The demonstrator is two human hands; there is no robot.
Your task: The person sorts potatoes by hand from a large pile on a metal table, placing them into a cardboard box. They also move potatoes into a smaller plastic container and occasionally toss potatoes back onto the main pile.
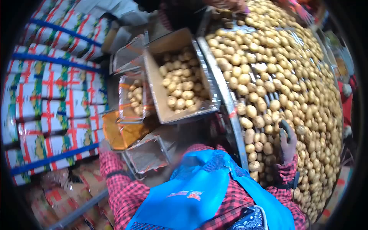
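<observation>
My right hand (287, 143), in a glove with dark fingertips, reaches over the potatoes (268, 86) on the wide sorting surface at the right. Its fingers are bent and slightly apart, close to several potatoes, with none plainly gripped. At the far left, my left hand (104, 146) is blurred beside the lower corner of an orange-lined crate (115, 132); its fingers cannot be made out. A large open cardboard box (156, 90), partly filled with potatoes, stands left of the surface's metal edge (226, 96).
A smaller crate (122, 100) holds some potatoes; a grey-lined frame (147, 155) stands below it. Printed boxes (53, 107) are stacked along the left, with blue bars between rows. At the top, another person's hand (303, 13) is by the potatoes.
</observation>
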